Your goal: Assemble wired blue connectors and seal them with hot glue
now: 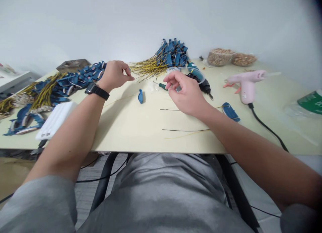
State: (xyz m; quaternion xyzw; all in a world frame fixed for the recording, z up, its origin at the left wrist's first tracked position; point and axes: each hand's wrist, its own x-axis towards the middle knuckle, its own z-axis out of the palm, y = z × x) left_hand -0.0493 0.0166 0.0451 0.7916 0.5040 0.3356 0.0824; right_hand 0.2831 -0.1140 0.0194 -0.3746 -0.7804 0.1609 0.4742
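Observation:
My left hand (115,74), with a dark watch on its wrist, is raised over the table. Its thumb and forefinger are pinched together; whatever lies between them is too small to make out. Below and to its right lies a small blue plastic part (140,96). My right hand (185,93) hovers with loosely curled fingers, apart from one another, and no held thing shows. It is in front of a clear round plastic container (202,75) and close to a green-handled screwdriver (163,86). Near the right forearm are thin black-ended wires (186,130) and another blue part (230,112).
Blue parts with yellow wires are heaped at the back (173,55) and left (67,83). A white power bank (56,120) lies by my left forearm. To the right are a pink glue gun (248,83) with a black cord, and a green-labelled bottle (310,102).

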